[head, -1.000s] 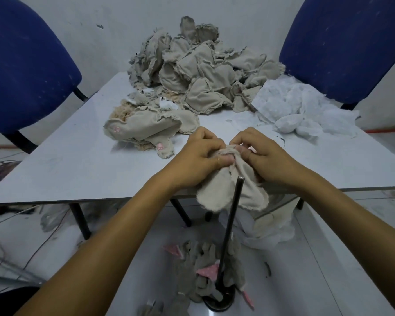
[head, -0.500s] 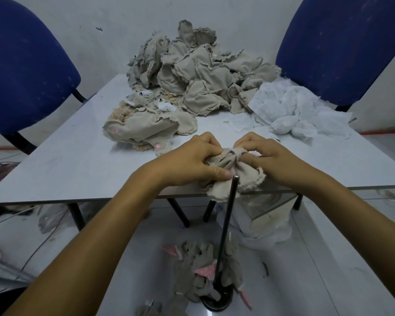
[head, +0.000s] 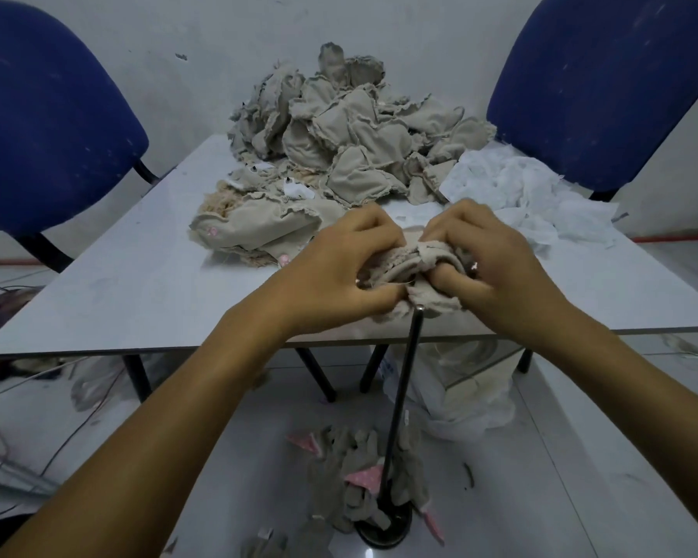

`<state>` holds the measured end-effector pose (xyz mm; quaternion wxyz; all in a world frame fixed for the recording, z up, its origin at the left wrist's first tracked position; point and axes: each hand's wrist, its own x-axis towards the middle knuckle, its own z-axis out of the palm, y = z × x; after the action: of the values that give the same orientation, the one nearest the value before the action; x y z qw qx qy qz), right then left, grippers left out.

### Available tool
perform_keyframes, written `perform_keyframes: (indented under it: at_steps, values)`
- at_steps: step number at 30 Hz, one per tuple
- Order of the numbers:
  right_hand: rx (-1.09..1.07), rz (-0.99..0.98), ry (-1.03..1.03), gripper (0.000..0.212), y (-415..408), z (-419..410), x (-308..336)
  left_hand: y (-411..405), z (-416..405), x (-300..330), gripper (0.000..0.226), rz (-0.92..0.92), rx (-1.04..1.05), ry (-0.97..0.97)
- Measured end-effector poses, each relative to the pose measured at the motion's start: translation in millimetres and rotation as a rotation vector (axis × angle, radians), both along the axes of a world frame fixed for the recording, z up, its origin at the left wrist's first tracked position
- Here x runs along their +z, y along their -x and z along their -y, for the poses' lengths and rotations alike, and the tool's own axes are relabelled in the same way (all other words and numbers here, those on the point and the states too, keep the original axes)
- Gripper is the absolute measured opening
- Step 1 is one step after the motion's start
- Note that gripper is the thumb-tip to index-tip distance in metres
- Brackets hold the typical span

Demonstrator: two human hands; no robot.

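Work in hand: we read this as turning a sewn beige fabric piece [head: 428, 261] inside out over a metal rod [head: 404, 388]. The turn looks partway done, judging by the bunching.
Left hand: the left hand [head: 335, 271] has its fingers curled and pinches the bunched piece from 9 o'clock.
Right hand: the right hand [head: 500, 271] has its fingers curled round the piece from 3 o'clock, thumb pressed into the folds.
Piece location: between both hands, over the near edge of the table [head: 138, 283], right at the rod tip. We cannot tell whether the tip sits inside the cloth.
Rod: it rises from a round base [head: 383, 531] on the floor at 6 o'clock and leans slightly.
Unturned stock: a beige pile [head: 359, 134] at 12 o'clock of the hands, with flatter beige pieces [head: 258, 227] at 10 o'clock.
White heap: white fabric [head: 520, 195] at 1 o'clock, touching the beige pile.
Floor: finished-looking pieces [head: 351, 473] lie round the rod base.
Chairs: blue chair [head: 49, 114] at 10 o'clock, second blue chair [head: 605, 86] at 2 o'clock.
Risk 1: we think the tip could punch through the seam, caused by pulling down hard with the cloth bunched off-centre.
Risk 2: the rod could tip or skid, caused by a sideways pull while it leans and loose pieces crowd the base.
Risk 3: the piece could slip off the tip half-turned, caused by one hand letting go early.
Risk 4: a fingertip could catch the rod end, since both grips sit close to it.
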<state>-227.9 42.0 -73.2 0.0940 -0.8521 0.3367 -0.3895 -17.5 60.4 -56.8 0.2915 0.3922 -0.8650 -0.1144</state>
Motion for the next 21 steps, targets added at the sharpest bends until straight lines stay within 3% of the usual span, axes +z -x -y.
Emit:
perform_keyframes:
  at_steps: [5,8,21]
  values:
    - [-0.063,0.013,0.426,0.019,-8,-19,8,9,-11,-3,0.023,-0.078,0.024,0.521]
    - [-0.051,-0.020,0.578,0.022,-6,-23,0,10,-19,-10,0.031,-0.072,0.022,0.721]
    - [0.018,-0.026,0.614,0.022,2,-34,-48,18,-34,-57,0.016,-0.083,0.010,0.722]
